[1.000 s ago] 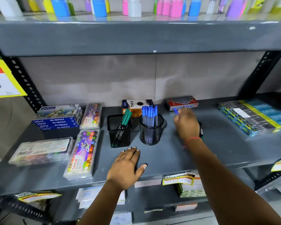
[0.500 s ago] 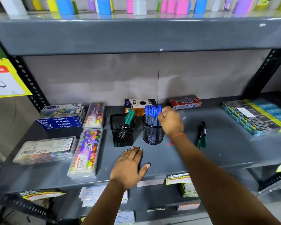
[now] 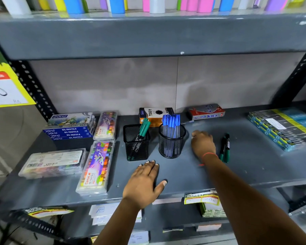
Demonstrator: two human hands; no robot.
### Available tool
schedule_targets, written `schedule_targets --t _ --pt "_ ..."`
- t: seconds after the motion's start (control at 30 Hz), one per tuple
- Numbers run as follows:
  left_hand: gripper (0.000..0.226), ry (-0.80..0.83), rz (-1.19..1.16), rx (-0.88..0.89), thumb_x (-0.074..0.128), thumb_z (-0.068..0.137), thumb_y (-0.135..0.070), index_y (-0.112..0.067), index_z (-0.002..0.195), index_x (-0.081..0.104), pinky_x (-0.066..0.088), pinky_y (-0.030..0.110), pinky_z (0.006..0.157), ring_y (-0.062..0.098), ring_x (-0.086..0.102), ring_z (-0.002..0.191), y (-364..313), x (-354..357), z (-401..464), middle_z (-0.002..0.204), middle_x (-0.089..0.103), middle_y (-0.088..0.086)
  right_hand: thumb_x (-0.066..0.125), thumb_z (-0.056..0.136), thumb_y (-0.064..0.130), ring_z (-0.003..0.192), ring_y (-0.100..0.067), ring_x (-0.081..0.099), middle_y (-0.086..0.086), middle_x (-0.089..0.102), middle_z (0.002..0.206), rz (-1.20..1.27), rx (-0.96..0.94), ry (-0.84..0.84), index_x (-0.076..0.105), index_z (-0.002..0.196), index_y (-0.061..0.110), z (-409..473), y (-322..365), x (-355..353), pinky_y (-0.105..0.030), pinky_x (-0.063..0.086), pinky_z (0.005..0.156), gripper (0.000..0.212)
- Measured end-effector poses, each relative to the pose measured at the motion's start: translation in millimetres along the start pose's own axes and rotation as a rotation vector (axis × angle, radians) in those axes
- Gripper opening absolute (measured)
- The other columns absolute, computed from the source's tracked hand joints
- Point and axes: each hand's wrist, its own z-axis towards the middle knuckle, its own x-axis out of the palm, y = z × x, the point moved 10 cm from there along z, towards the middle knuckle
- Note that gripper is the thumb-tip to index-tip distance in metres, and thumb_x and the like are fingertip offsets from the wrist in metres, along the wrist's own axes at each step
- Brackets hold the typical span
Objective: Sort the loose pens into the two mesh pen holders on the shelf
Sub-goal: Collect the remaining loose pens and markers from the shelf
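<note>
Two black mesh holders stand mid-shelf. The square holder [image 3: 136, 144] holds green-capped pens [image 3: 143, 129]; the round holder [image 3: 171, 144] is packed with several blue-capped pens [image 3: 170, 122]. Two loose green pens [image 3: 225, 149] lie on the grey shelf [image 3: 245, 165] to the right. One loose blue pen [image 3: 187, 122] lies behind the round holder. My right hand [image 3: 202, 143] hovers between the round holder and the green pens, fingers curled, holding nothing I can see. My left hand [image 3: 145, 183] rests flat on the shelf in front of the holders.
Oil pastel boxes [image 3: 70, 129] and crayon cases [image 3: 94, 167] fill the left side. An orange pen box [image 3: 153, 114] and a red box [image 3: 206, 112] stand at the back. Stacked packs [image 3: 283, 128] lie at right. The upper shelf [image 3: 148, 36] overhangs.
My right hand carried a blue pen from the back of the shelf to the round holder, let it go there, and has moved right toward the green pens. My left hand stayed put.
</note>
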Motion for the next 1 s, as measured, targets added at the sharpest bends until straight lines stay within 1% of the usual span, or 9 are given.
schedule_targets --t 0.1,0.27,0.33,0.4,0.5,0.57,0.67,0.83,1.0 --pt "0.066 0.002 0.001 0.002 0.024 0.089 -0.059 -0.021 0.142 0.015 -0.007 0.025 0.109 0.016 0.01 0.14 0.0 -0.6 -0.5 0.154 0.017 0.002 0.035 0.094 0.007 0.126 -0.038 0.036 -0.019 0.045 0.134 -0.056 -0.032 0.047 0.05 0.125 0.008 11.7 5.1 10.4 -0.046 0.04 0.101 0.034" --pt "0.067 -0.007 0.005 0.006 0.024 0.089 -0.06 -0.021 0.142 0.015 -0.006 0.025 0.111 0.014 0.009 0.14 0.2 -0.4 0.1 0.155 0.016 0.001 0.043 0.093 0.015 0.121 -0.037 0.048 -0.016 0.052 0.132 -0.036 -0.193 0.039 0.056 0.121 0.01 37.9 27.6 20.1 -0.046 0.044 0.102 0.032" --pt "0.067 -0.011 -0.006 0.009 0.025 0.088 -0.059 -0.021 0.142 0.016 -0.007 0.025 0.111 0.013 0.009 0.14 -0.4 -0.3 -0.9 0.155 0.015 0.001 0.042 0.094 0.017 0.124 -0.036 0.047 -0.017 0.049 0.137 -0.059 -0.269 0.126 0.051 0.126 0.007 50.6 38.6 34.1 -0.045 0.041 0.106 0.034" --pt "0.067 -0.016 -0.014 0.007 0.027 0.088 -0.059 -0.02 0.142 0.017 -0.01 0.024 0.109 0.014 0.009 0.14 -0.2 -0.6 -1.1 0.155 0.016 0.002 0.038 0.098 0.025 0.134 -0.032 0.04 -0.015 0.04 0.148 -0.089 -0.314 0.283 0.039 0.137 0.008 61.4 47.6 53.4 -0.045 0.032 0.114 0.043" --pt "0.068 -0.012 0.002 0.016 0.027 0.088 -0.059 -0.019 0.142 0.016 -0.017 0.026 0.107 0.014 0.008 0.14 -2.0 0.0 0.1 0.154 0.016 0.003 0.042 0.097 0.032 0.136 -0.029 0.038 -0.012 0.038 0.15 -0.1 -0.278 0.42 0.034 0.142 0.011 78.3 46.8 71.2 -0.041 0.027 0.117 0.05" --pt "0.069 -0.012 0.0 0.019 0.028 0.088 -0.059 -0.019 0.142 0.017 -0.018 0.027 0.106 0.015 0.009 0.14 -2.8 0.9 1.0 0.154 0.018 0.003 0.043 0.097 0.03 0.132 -0.031 0.043 -0.015 0.044 0.145 -0.027 -0.183 0.434 0.04 0.138 0.009 87.6 37.4 76.2 -0.039 0.03 0.115 0.045" --pt "0.069 -0.023 -0.005 0.021 0.028 0.087 -0.06 -0.02 0.142 0.017 -0.015 0.024 0.107 0.014 0.009 0.14 -3.0 -0.5 0.7 0.154 0.018 0.002 0.045 0.096 0.026 0.126 -0.033 0.048 -0.017 0.049 0.14 0.122 -0.159 0.419 0.045 0.133 0.005 87.9 36.9 77.5 -0.046 0.036 0.112 0.043" --pt "0.068 -0.015 0.009 0.025 0.025 0.087 -0.061 -0.023 0.143 0.014 -0.013 0.021 0.108 0.011 0.007 0.14 -4.2 -0.2 -1.3 0.154 0.016 0.0 0.045 0.092 0.035 0.117 -0.033 0.054 -0.018 0.057 0.128 -0.106 -0.233 0.276 0.05 0.124 0.006 82.0 34.8 59.2 -0.046 0.044 0.104 0.044" --pt "0.069 -0.008 0.015 0.019 0.023 0.086 -0.062 -0.024 0.143 0.013 -0.011 0.021 0.109 0.01 0.007 0.14 -1.1 2.5 -1.2 0.154 0.016 -0.002 0.042 0.092 0.041 0.124 -0.033 0.05 -0.015 0.053 0.136 -0.188 -0.331 0.273 0.047 0.13 0.014 81.6 40.7 64.1 -0.047 0.039 0.108 0.046"
